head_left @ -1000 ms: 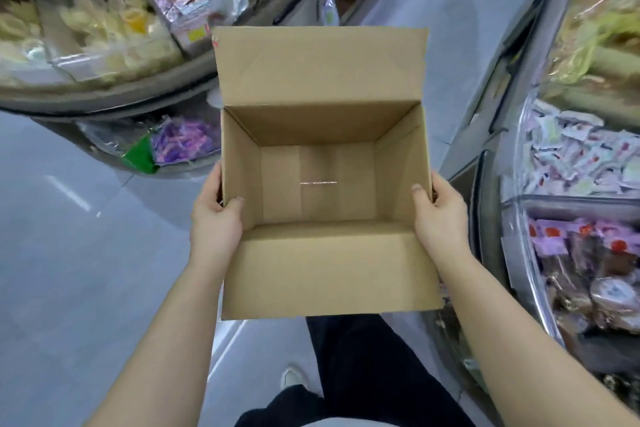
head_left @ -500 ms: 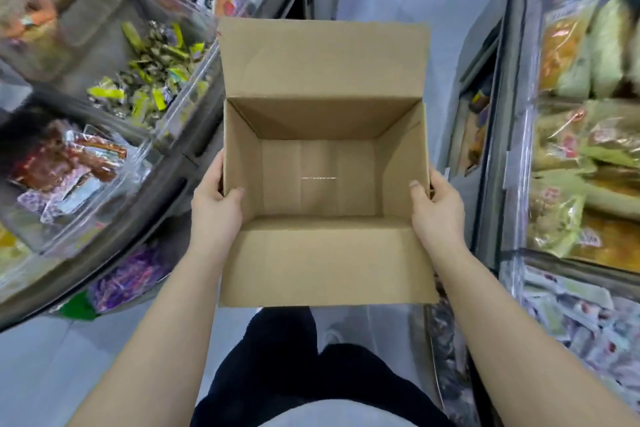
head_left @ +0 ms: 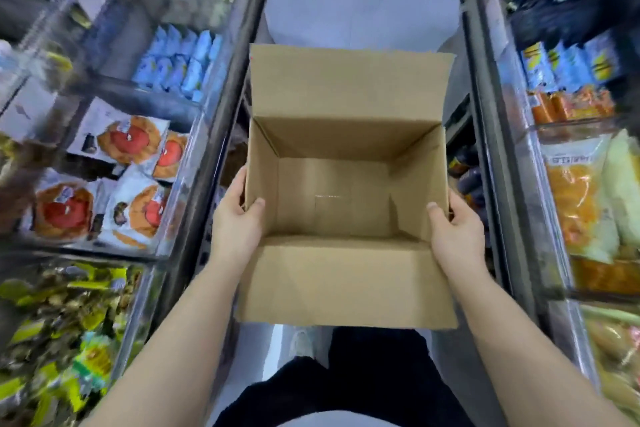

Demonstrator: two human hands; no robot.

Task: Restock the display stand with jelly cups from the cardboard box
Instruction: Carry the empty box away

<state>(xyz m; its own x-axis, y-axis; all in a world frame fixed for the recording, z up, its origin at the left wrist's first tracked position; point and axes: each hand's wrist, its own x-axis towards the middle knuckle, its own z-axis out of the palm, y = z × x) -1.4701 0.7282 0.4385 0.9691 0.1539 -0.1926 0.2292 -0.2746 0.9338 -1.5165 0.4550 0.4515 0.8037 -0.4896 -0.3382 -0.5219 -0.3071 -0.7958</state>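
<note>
While the cardboard box (head_left: 346,191) hung open and empty at frame centre, the left hand (head_left: 239,218) clasped its nine o'clock wall and the right hand (head_left: 457,229) its three o'clock wall; snack bins (head_left: 114,163) flanked it.

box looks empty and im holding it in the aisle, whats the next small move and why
Probably carry the cardboard box on down the aisle and set it aside. Its inside shows only bare cardboard, no jelly cups, so nothing is left to restock from it. The left hand and right hand each grip a side wall, and display bins crowd both sides, so keep the box centred while walking.
</note>
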